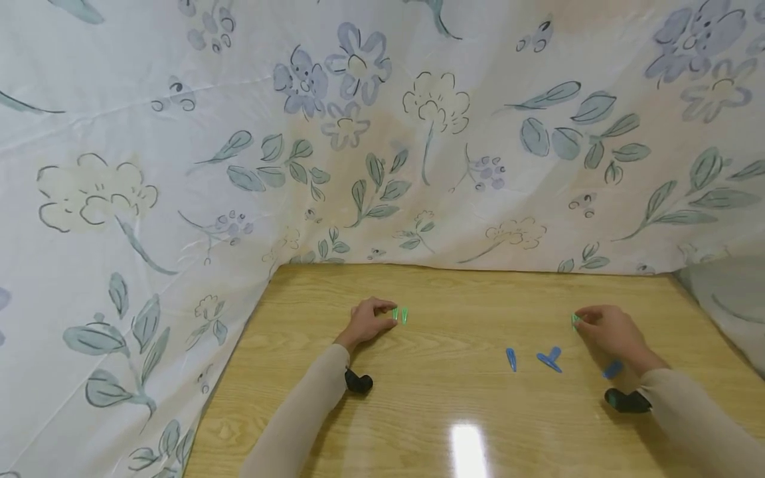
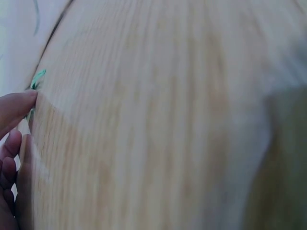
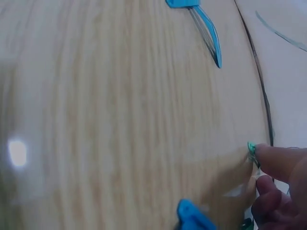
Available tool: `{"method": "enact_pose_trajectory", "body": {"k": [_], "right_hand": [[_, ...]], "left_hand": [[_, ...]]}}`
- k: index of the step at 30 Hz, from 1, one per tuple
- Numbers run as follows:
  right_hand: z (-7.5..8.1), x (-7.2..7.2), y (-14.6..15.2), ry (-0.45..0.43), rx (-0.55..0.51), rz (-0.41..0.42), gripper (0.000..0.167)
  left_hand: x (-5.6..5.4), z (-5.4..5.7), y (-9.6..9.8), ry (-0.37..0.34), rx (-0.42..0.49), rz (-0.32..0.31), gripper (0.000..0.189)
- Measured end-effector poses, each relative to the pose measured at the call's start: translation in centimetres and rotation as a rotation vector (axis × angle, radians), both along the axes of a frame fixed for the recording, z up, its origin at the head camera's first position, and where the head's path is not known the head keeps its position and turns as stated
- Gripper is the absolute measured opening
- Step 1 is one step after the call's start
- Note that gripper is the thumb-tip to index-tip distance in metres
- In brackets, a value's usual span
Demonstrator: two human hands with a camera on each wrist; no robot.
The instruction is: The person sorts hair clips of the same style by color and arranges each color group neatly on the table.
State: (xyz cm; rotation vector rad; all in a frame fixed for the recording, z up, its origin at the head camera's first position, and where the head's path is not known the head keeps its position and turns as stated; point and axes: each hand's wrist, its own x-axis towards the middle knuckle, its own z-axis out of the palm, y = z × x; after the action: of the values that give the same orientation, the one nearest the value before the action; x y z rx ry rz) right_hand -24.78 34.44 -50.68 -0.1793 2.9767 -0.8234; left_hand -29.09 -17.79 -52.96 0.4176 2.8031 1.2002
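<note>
My left hand [image 1: 369, 321] is at the middle left of the table, holding a small green hair clip [image 1: 395, 313] between thumb and forefinger. Just right of it lies another green clip [image 1: 404, 316]. In the left wrist view the thumb partly hides the green clips [image 2: 39, 76]. Over on the right side, my right hand [image 1: 615, 335] pinches a green hair clip [image 1: 576, 320]; its tip [image 3: 251, 146] shows past the finger in the right wrist view. Nearest to this hand is a blue clip [image 1: 612, 369], below the wrist.
Between the hands lie a blue snap clip [image 1: 510, 359] and, to its right, another blue snap clip [image 1: 548, 362] touching a wider blue piece [image 1: 556, 353]. A floral cloth [image 1: 370, 199] hangs along the back and left edges of the wooden table [image 1: 430, 411].
</note>
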Motion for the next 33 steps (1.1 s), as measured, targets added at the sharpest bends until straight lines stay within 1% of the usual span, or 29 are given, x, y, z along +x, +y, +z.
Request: {"method": "enact_pose_trajectory", "body": {"k": [5,10,12,17,20,22,26,30,33], "right_hand": [[-0.2,0.1,-0.5,-0.003,0.003,-0.011,0.041],[-0.6,0.3,-1.5,0.0,-0.013,-0.02,0.04],[-0.8,0.4,-1.7,0.017,-0.025,-0.031,0.038],[-0.7,0.5,-1.6,0.048,-0.042,-0.063,0.035],[-0.2,0.5,-1.8,0.061,-0.058,-0.052,0.034],[-0.1,0.4,-2.0,0.08,-0.069,-0.041,0.033],[-0.3,0.2,-2.2,0.092,-0.105,-0.032,0.032],[-0.6,0.1,-2.0,0.087,-0.133,-0.051,0.032],[-0.7,0.0,-2.1,0.097,-0.15,-0.059,0.031]], "left_hand": [[0.1,-0.3,-0.3,0.006,0.01,0.005,0.035],[0.4,-0.6,-0.9,-0.014,0.022,0.02,0.035],[0.5,-0.7,-0.9,-0.012,0.025,0.024,0.035],[0.1,-0.5,-0.3,0.006,0.024,0.0,0.037],[-0.1,-0.3,-0.2,0.009,0.02,-0.013,0.037],[-0.1,-0.2,-0.1,0.009,0.021,-0.01,0.037],[-0.2,-0.2,-0.2,0.014,0.018,-0.005,0.036],[-0.1,-0.3,-0.2,0.025,0.001,-0.016,0.036],[0.0,-0.4,-0.1,0.026,0.007,-0.016,0.036]]}}
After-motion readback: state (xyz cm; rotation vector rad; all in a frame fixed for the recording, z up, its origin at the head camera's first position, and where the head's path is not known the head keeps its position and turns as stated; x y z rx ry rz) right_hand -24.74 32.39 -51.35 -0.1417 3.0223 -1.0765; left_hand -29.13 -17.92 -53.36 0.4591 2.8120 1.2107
